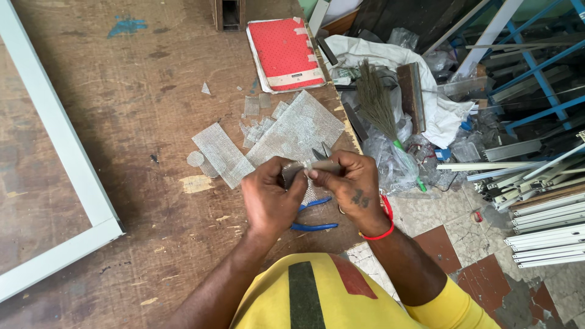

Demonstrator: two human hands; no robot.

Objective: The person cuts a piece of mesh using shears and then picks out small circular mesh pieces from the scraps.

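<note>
1. Both hands were closed together on one small piece of grey mesh [294, 172], pinched at the near edge of the wooden worktable [122, 122]. The left hand [270, 198] had its thumb and fingers folded over the piece's left end; the right hand [352, 186] clamped the right end, with metal tips [321, 152] that looked like snips or pliers sticking up past its fingers.
2. The mesh piece lay between the two sets of fingertips, mostly covered by them, held just above the table rather than resting flat on it.
3. Both forearms came up from the bottom of the view and converged, wrists bent inward, knuckles upward. A red band [385, 228] sat at the right wrist.
4. A blue-handled tool [312, 216] lay on the table directly under the hands.
5. Larger mesh offcuts [295, 131] lay just beyond the hands; a red notebook [285, 53] lay farther off; a white frame [67, 152] ran along the left.
</note>
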